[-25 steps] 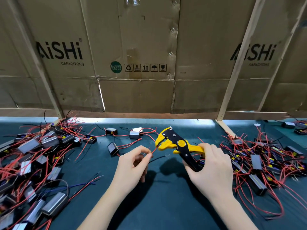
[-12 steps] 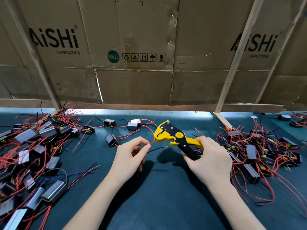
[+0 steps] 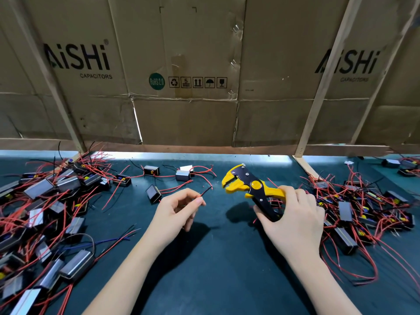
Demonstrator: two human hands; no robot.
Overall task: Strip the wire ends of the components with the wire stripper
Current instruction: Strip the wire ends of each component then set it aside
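Yellow-and-black wire stripper [image 3: 247, 186] tilted above the mat, jaws parted, just right of a thin red-and-black wire end [image 3: 206, 191]; small boxy component [image 3: 153, 193] lies nearby

Dark green bench [image 3: 216, 269] carries wired components (red leads) heaped left [image 3: 45, 212] and right [image 3: 363, 212].

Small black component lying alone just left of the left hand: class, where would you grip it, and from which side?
Grip the component across its two long side faces, coming from above. It is boxy and tilted, and its red wires trail right, so avoid that end.
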